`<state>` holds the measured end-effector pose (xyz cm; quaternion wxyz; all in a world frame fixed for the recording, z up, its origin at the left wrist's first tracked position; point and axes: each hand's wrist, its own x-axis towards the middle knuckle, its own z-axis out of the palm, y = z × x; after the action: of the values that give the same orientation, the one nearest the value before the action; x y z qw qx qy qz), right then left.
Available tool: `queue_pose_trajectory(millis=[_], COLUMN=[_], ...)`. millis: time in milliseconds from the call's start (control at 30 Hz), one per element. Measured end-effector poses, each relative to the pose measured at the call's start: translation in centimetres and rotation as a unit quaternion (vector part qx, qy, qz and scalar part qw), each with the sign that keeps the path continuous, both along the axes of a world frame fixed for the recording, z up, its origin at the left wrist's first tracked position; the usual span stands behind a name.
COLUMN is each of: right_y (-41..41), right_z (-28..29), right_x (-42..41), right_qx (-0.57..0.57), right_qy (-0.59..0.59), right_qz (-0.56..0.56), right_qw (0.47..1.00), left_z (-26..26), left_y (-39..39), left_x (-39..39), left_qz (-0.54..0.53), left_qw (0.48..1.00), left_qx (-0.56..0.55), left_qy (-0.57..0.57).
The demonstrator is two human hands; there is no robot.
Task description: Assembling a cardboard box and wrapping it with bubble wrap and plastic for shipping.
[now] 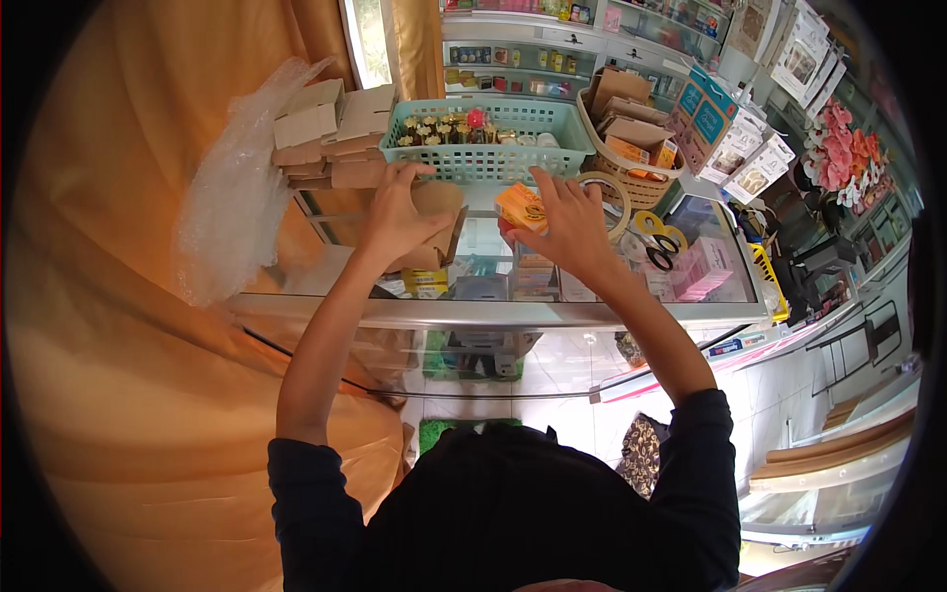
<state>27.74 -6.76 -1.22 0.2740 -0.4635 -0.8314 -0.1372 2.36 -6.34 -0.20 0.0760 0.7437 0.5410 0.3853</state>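
Note:
My left hand (399, 214) is at the left side of a small brown cardboard box (434, 240) on the glass display counter (484, 240). Its fingers curve toward the box's far side and its thumb points across the box; whether it grips the box is unclear. My right hand (577, 222) has its fingers and thumb around a small orange printed box (520, 207) with a reddish lower side. A roll of tan tape (624, 207) stands just behind that hand. Black-handled scissors (661, 255) lie to its right, beside yellow tape rolls (649, 222).
Behind my hands stand a mint-green plastic basket (510, 159) of small bottles and a beige basket (640, 185) of cartons. Folded cardboard boxes (325, 140) and bubble wrap (237, 192) are at left. Pink boxes (703, 270) and hanging packets (755, 166) are at right.

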Motion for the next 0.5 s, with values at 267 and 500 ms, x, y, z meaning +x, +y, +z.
queue_pose_trajectory(millis=[267,500], right_y=[-1.4,-0.1], right_z=[2.3,0.2], right_x=[-4.4,-7.0], right_qx=[-0.166,-0.207], right_qy=[0.298,0.418], right_qz=[0.174,0.229], right_qw=[0.924,0.854], left_z=[-0.5,-3.8], left_y=[1.3,0.7], left_x=[-0.7,1.3], left_qz=[-0.144,-0.198], left_qw=[0.842,0.795], left_qx=[-0.118,-0.223], left_qy=[-0.506,-0.528])
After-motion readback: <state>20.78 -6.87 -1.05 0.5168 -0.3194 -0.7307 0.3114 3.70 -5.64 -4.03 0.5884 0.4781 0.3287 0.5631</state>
